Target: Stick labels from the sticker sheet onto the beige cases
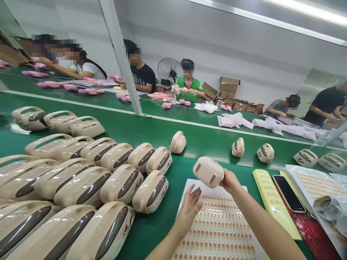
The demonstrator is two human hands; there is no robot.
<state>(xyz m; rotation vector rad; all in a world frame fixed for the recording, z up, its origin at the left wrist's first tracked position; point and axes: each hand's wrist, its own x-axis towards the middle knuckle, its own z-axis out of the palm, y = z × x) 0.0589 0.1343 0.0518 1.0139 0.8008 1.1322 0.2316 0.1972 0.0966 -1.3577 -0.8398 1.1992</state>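
My right hand (230,181) grips a cream plastic casing (207,171) by its right end and holds it up over the work surface. The casing's underside, with two grey pads, faces me. To the lower left of it is my left hand (192,202), fingers spread, holding nothing and apart from the casing. Beneath both hands lies a white sheet of stickers (217,231), printed in rows of small orange and gold ovals. My forearms cover part of the sheet.
Rows of similar handled casings (150,191) fill the left side. A few more casings (265,153) stand on the green belt ahead. At right lie yellow sheets (271,202), a phone (288,193) and another sticker sheet (320,182). A white post (121,61) rises beyond; several co-workers handle pink parts.
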